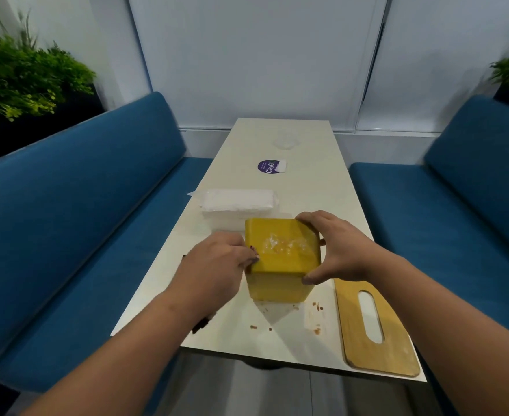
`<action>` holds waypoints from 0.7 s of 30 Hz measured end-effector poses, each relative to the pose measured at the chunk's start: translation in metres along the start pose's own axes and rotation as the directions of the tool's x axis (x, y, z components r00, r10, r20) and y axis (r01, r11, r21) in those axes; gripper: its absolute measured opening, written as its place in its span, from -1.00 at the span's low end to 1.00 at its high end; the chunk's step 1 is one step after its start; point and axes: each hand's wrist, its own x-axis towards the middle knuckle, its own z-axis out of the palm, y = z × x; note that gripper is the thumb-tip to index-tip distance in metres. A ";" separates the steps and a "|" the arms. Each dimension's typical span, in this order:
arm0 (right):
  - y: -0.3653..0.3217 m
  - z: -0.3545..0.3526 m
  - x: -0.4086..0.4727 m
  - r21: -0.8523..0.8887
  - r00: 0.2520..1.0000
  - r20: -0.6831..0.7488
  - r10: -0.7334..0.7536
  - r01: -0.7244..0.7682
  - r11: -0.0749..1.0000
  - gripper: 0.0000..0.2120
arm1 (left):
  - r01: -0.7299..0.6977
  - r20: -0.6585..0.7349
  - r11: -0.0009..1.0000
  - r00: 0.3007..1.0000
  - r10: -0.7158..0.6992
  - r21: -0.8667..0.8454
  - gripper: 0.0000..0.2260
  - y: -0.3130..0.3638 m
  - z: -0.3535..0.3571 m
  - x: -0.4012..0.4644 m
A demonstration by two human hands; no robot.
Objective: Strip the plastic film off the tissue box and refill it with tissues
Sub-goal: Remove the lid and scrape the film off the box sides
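Observation:
A yellow tissue box (280, 265) stands on the white table (307, 187), with a patch of crinkled clear film (283, 244) stuck on its top face. My right hand (337, 250) grips the box's right side, thumb on the near corner and fingers over the far edge. My left hand (217, 265) is at the box's left edge, its fingertips pinching at the film there. A pack of white tissues (238, 205) in clear wrap lies just behind the box to the left. The box's wooden lid (373, 322) with an oval slot lies flat at the near right.
Small brown scraps (316, 310) litter the table in front of the box. A purple round sticker (267, 167) and a clear cup (285, 139) sit farther back. A dark object (200, 325) shows under my left wrist. Blue benches (82, 211) flank the table, with plants behind.

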 end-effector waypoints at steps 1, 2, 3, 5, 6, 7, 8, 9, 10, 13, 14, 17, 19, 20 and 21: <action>-0.001 0.000 0.000 -0.003 1.000 0.000 0.002 -0.002 1.000 0.04 | -0.020 -0.015 1.000 1.000 0.020 -0.015 -0.85 0.007 0.002 0.000; -0.001 0.000 0.000 -0.004 1.000 -0.001 0.003 -0.003 1.000 0.05 | -0.042 -0.009 0.999 0.999 0.042 -0.032 -0.85 0.015 0.006 0.000; -0.001 0.000 0.000 -0.003 1.000 -0.001 0.004 -0.004 1.000 0.05 | -0.066 0.010 0.997 0.998 0.067 -0.044 -0.85 0.023 0.011 0.000; -0.001 0.000 -0.001 0.001 1.000 -0.006 0.006 -0.006 1.000 0.05 | -0.100 0.036 0.994 0.994 0.102 -0.050 -0.85 0.026 0.018 -0.002; -0.001 0.000 -0.001 0.001 1.000 -0.008 0.007 -0.007 1.000 0.05 | -0.078 0.038 0.996 0.996 0.080 -0.051 -0.84 0.022 0.018 -0.001; -0.001 0.000 -0.001 -0.001 1.000 -0.007 0.008 -0.008 1.000 0.05 | -0.028 0.032 0.999 0.999 0.030 -0.045 -0.85 0.016 0.016 0.000; 0.000 0.000 0.000 -0.001 1.000 -0.007 0.007 -0.007 1.000 0.04 | 0.028 0.020 0.999 0.999 -0.028 -0.032 -0.84 0.008 0.012 0.003; 0.000 0.000 0.000 -0.002 1.000 -0.004 0.004 -0.004 1.000 0.04 | 0.080 -0.006 0.997 0.997 -0.080 -0.014 -0.84 0.000 0.008 0.006; 0.000 0.001 0.000 0.001 1.000 -0.001 -0.001 0.001 1.000 0.03 | 0.124 -0.035 0.992 0.992 -0.124 0.001 -0.83 -0.006 0.004 0.012; -0.001 0.001 0.000 0.015 1.000 0.001 -0.006 0.006 1.000 0.03 | 0.165 -0.071 0.986 0.983 -0.167 -0.036 -0.80 -0.011 -0.001 0.037; 0.000 0.001 0.000 0.016 1.000 0.003 -0.006 0.006 1.000 0.03 | 0.156 -0.037 0.987 0.987 -0.157 -0.032 -0.79 -0.008 0.001 0.044; 0.000 0.001 0.000 0.015 1.000 -0.003 -0.009 0.009 1.000 0.03 | 0.101 0.055 0.995 0.994 -0.099 -0.023 -0.77 0.002 0.010 0.044; 0.000 0.000 0.000 0.008 1.000 -0.008 -0.004 0.004 1.000 0.04 | 0.043 0.073 0.998 0.997 -0.039 -0.045 -0.80 0.004 0.012 0.028; 0.000 0.000 0.000 0.005 1.000 -0.004 -0.002 0.002 1.000 0.04 | -0.005 0.085 0.998 0.996 0.010 -0.061 -0.82 0.006 0.011 0.018; 0.000 0.000 0.000 0.003 1.000 -0.002 -0.004 0.004 1.000 0.04 | -0.046 0.106 0.997 0.993 0.053 -0.067 -0.84 0.008 0.009 0.010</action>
